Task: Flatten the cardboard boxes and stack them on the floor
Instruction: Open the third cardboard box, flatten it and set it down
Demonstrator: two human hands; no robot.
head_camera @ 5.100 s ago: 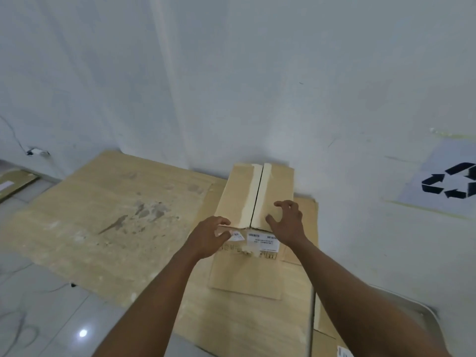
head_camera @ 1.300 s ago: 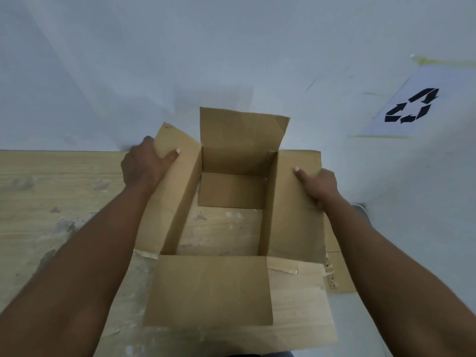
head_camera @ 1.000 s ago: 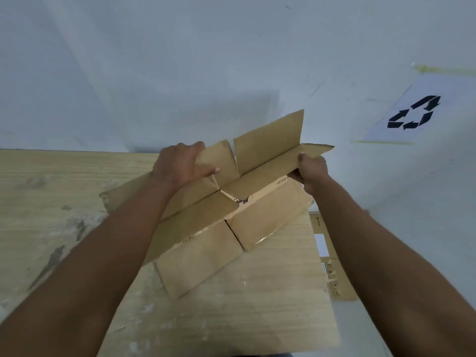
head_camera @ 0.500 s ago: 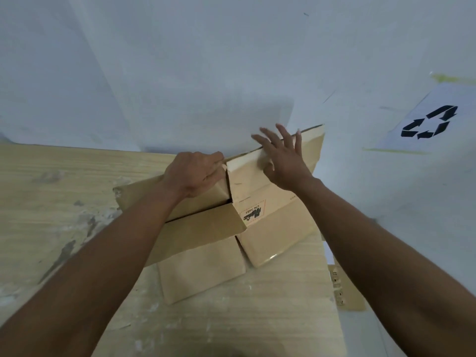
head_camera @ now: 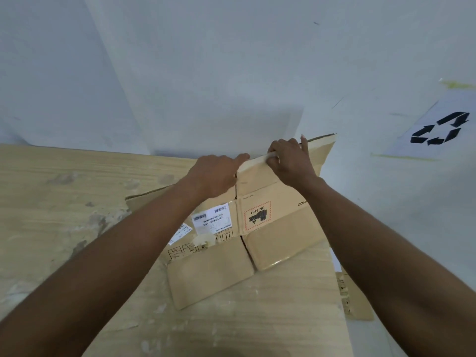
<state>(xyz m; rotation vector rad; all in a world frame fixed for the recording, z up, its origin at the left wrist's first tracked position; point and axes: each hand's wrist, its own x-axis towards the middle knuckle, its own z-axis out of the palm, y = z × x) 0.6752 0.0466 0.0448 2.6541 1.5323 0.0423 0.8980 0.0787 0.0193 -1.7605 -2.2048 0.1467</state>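
A brown cardboard box, collapsed nearly flat, lies on a pale wooden board close to the wall. Its top side shows white shipping labels and a red-bordered UN 3481 mark. Two near flaps are spread toward me. My left hand lies over the far left flap with its fingers curled over the flap's far edge. My right hand grips the taped far edge of the right flap, one finger pointing up. That flap still stands a little off the board.
A white wall rises right behind the box. A paper sheet with a recycling symbol is stuck to the wall at the right. Another flat cardboard piece sticks out from under the board's right edge.
The box went from taped shut, to opened, to collapsed. In the last half second it has sunk flatter and my right hand has gone from lying spread on the right flap to gripping its edge.
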